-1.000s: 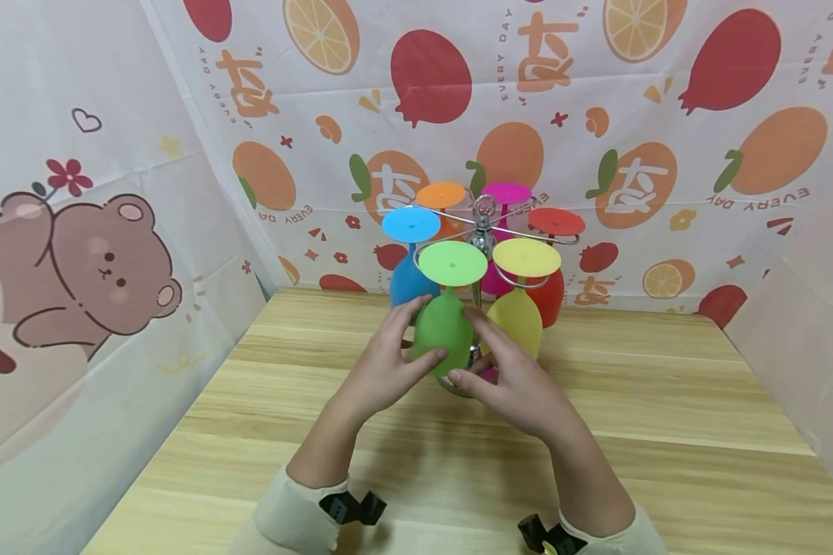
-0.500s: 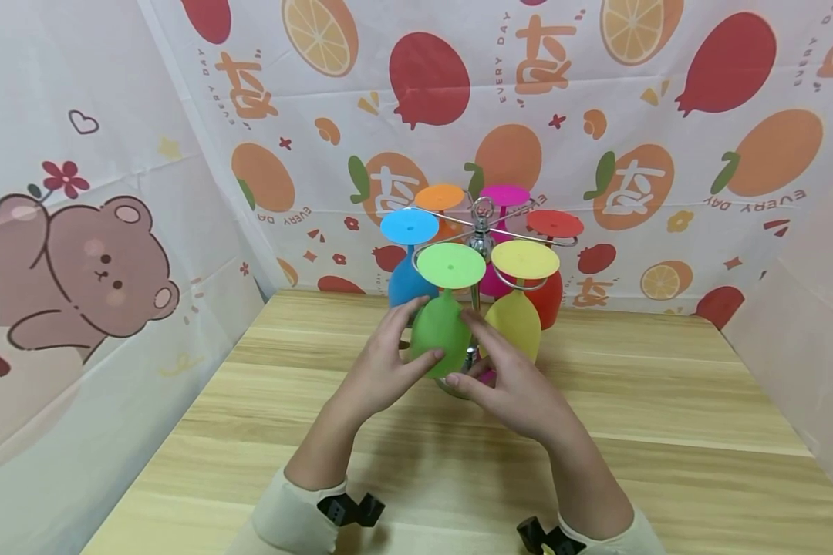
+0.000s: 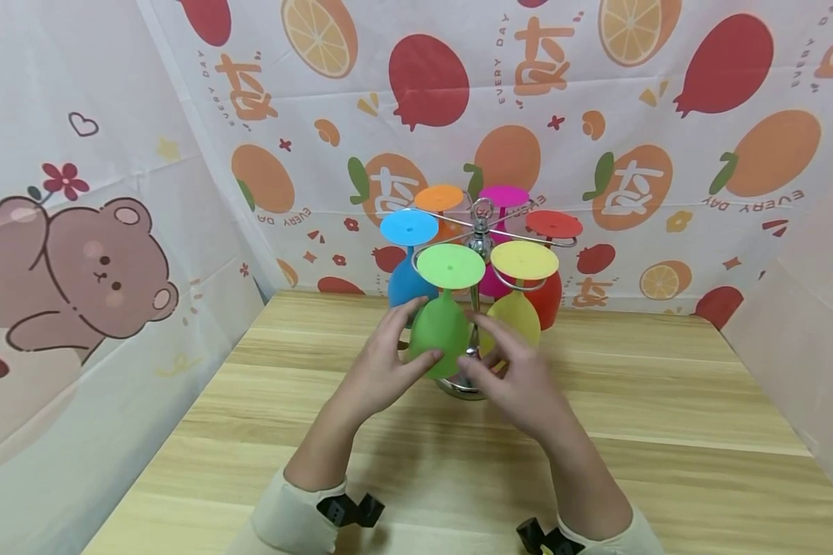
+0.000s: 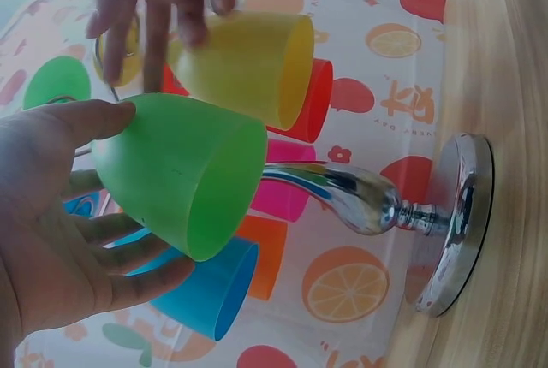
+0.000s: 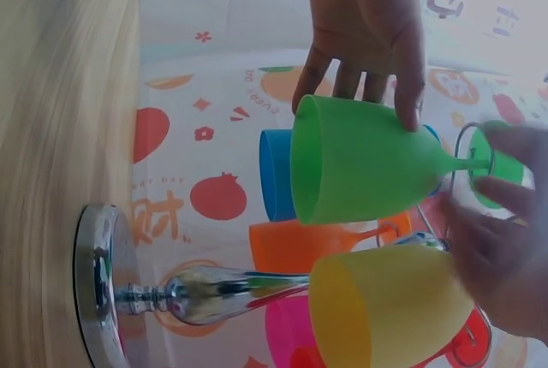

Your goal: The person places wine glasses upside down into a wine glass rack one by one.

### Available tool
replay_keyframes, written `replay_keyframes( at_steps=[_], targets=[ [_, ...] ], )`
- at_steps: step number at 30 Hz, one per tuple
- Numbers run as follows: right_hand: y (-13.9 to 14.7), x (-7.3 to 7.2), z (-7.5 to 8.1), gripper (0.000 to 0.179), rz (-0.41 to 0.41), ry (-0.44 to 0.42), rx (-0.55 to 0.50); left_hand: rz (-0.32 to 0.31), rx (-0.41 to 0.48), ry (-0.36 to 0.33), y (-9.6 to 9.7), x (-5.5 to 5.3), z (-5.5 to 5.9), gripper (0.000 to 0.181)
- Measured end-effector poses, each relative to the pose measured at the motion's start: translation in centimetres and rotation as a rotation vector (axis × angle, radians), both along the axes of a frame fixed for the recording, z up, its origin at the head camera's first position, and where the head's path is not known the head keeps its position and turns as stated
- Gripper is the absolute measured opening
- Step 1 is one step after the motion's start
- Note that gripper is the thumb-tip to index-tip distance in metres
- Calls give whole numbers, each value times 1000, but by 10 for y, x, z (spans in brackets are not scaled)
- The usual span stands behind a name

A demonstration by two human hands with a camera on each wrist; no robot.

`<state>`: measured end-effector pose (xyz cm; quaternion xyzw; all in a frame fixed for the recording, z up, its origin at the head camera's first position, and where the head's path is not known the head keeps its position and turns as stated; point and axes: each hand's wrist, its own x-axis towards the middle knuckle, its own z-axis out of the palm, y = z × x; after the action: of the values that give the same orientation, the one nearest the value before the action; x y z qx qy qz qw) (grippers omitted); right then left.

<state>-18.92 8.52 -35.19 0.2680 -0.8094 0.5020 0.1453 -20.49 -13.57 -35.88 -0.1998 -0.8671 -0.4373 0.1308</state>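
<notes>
A green plastic goblet [image 3: 440,339] hangs upside down by its foot from a chrome rack [image 3: 481,245]. My left hand [image 3: 380,368] holds its bowl, thumb on the near side and fingers behind, as the left wrist view shows. My right hand [image 3: 521,384] is between the green goblet and a yellow goblet [image 3: 524,260], its fingers loosely spread and blurred. In the left wrist view a gap separates the right fingers from the green bowl [image 4: 175,171]. Nothing is gripped in the right hand.
Blue [image 3: 409,228], orange [image 3: 439,198], magenta [image 3: 504,196] and red [image 3: 554,225] goblets also hang inverted around the rack. Its round base [image 3: 461,391] stands on a wooden table [image 3: 403,493]. A fruit-print cloth [image 3: 430,81] hangs close behind.
My right hand has drawn slightly to the right, off the side of the green goblet. The left hand keeps its hold, and the rack and goblets stay in place.
</notes>
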Motion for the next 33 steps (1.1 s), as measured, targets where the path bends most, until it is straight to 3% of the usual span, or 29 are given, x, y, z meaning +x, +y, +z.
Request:
replay_keyframes(
  at_steps=[3, 5, 8, 10, 15, 23, 33],
  targets=[
    [5, -2, -2, 24, -206, 217, -193, 9, 0, -8, 0, 0, 0, 72],
    [8, -6, -3, 16, -350, 328, -236, 17, -6, -13, 0, -1, 1, 73],
    [14, -14, -3, 29, -504, 369, -159, 20, -8, -28, 1, -1, 1, 74],
    [17, -19, -4, 42, -562, 361, -63, 24, -5, -33, 1, 0, 2, 75],
    [20, -26, -6, 63, -566, 287, 65, 25, 3, -29, 0, 0, 2, 76],
    [18, -28, -8, 58, -521, 220, 98, 16, 15, -42, 1, 0, 1, 75],
    [18, -27, -8, 58, -518, 224, 102, 19, 18, -42, 2, 0, 0, 75]
  ],
)
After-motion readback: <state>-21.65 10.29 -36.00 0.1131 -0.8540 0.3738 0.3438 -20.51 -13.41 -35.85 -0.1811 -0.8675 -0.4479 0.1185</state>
